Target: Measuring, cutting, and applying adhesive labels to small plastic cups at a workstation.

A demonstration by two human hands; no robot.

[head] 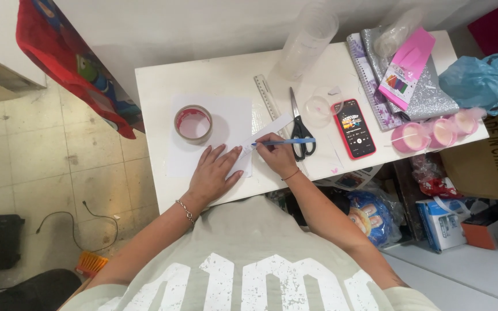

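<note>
The right hand [276, 154] pinches a blue pen [286, 141], tip on a white paper strip [272, 126]. The left hand [213, 173] lies spread flat on the white sheet [231, 118] near the counter [162, 103] front edge, with bare surface beyond the tape roll [193, 124].

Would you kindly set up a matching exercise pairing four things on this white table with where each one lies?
Things:
1. tape roll
2. scissors
3. phone
4. blue pen

Places:
A. right of the scissors, screen lit
B. in the right hand
C. on the white sheet, above the left hand
D. between the clear ruler and the phone

Pairs: 1-C, 2-D, 3-A, 4-B
</note>
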